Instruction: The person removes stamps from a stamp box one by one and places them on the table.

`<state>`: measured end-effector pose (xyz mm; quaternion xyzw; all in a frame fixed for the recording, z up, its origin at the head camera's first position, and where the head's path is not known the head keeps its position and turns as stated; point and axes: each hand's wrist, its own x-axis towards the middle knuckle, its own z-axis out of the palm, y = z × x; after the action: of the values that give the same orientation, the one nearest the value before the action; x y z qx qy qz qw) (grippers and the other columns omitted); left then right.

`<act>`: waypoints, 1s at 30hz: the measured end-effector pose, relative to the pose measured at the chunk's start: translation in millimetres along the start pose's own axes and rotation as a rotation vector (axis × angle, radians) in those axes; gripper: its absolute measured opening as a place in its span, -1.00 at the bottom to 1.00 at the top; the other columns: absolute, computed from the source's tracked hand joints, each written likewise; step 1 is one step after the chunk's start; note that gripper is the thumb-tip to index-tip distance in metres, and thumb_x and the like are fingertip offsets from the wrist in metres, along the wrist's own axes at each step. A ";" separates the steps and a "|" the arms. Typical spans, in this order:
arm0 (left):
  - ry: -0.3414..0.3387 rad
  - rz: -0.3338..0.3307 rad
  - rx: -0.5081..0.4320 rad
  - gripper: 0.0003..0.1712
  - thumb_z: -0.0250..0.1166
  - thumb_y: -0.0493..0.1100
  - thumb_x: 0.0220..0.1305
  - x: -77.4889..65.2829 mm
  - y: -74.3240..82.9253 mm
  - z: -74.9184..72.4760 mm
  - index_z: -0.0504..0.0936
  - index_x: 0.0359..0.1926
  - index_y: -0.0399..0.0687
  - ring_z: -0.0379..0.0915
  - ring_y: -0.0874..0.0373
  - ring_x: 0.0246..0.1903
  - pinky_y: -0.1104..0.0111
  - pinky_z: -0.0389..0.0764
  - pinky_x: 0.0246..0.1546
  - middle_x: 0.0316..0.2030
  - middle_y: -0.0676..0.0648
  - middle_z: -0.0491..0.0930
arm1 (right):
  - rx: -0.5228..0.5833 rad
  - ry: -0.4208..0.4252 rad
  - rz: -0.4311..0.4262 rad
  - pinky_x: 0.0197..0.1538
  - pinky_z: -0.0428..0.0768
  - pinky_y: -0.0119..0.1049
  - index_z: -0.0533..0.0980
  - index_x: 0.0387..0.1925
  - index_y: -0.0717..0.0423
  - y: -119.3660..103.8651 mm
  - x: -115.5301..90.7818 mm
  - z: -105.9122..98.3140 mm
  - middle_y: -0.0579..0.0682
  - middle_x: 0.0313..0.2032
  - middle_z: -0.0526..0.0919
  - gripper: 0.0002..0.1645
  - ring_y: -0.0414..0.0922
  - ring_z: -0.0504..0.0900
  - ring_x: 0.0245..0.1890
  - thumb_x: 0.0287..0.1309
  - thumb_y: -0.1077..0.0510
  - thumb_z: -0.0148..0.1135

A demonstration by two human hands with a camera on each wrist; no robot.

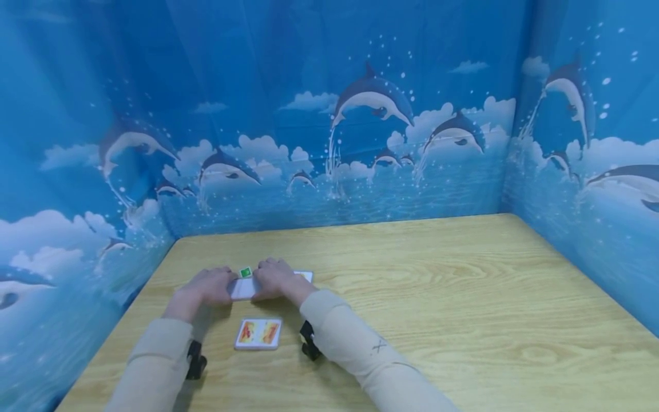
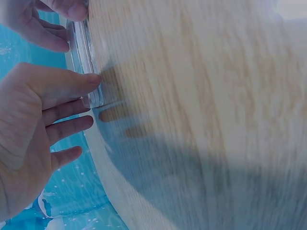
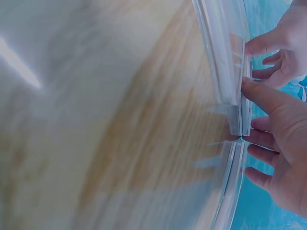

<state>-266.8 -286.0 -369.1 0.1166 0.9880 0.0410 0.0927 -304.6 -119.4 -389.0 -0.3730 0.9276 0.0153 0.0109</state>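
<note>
Both hands are at a flat, clear-edged plastic case (image 1: 242,289) with a pale face. My left hand (image 1: 208,286) pinches its left end; in the left wrist view the thumb (image 2: 91,80) lies on the near side with fingers behind. The right hand (image 1: 274,278) holds the other end between thumb and fingers, covering part of it. In the right wrist view its lower fingers come close to the seam with a second clear case (image 3: 229,184). Just behind the held case shows a small green square with a white border (image 1: 245,272).
Nearer the body, between the forearms, lies another flat case (image 1: 258,334) with orange-red pictures. The second case's corner (image 1: 306,276) shows beyond the right hand. All are on a wood-grain table (image 1: 437,297), with dolphin-print curtains (image 1: 309,131) around its back and sides.
</note>
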 end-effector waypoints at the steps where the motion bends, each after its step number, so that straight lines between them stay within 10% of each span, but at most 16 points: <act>1: -0.002 -0.003 -0.003 -0.34 0.37 -0.09 -0.08 -0.1 0.0 0.4 0.49 0.10 -0.21 0.42 -0.11 -0.10 -0.06 0.37 -0.02 -0.06 -0.20 0.51 | 0.004 -0.001 -0.001 0.09 0.36 -0.29 0.49 0.06 -0.11 0.0 -0.3 0.3 -0.15 -0.02 0.49 -0.34 -0.21 0.40 -0.03 -0.03 -0.34 0.24; 19: 0.103 0.095 0.089 -0.32 0.36 -0.09 -0.19 3.0 -2.2 7.8 0.50 0.07 -0.19 0.41 -0.10 -0.08 -0.06 0.39 -0.02 -0.06 -0.21 0.50 | -0.016 0.014 -0.015 0.19 0.31 -0.22 0.42 0.12 -0.09 4.0 -3.8 3.4 -0.11 0.02 0.43 -0.26 -0.19 0.35 0.03 -0.02 -0.39 0.18; 30: 0.232 0.110 0.162 -0.19 0.27 0.16 0.10 -5.5 -2.4 3.7 0.34 0.21 -0.30 0.20 -0.28 0.16 -0.17 0.14 0.17 0.15 -0.36 0.34 | -0.013 0.051 -0.032 0.20 0.31 -0.20 0.30 0.26 -0.06 14.8 -8.5 -6.8 -0.07 0.14 0.40 -0.20 -0.13 0.32 0.14 0.08 -0.37 0.10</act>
<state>-261.4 -289.4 -372.0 0.1722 0.9843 -0.0205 -0.0339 -308.7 -103.0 -381.6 -0.3880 0.9215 0.0115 -0.0150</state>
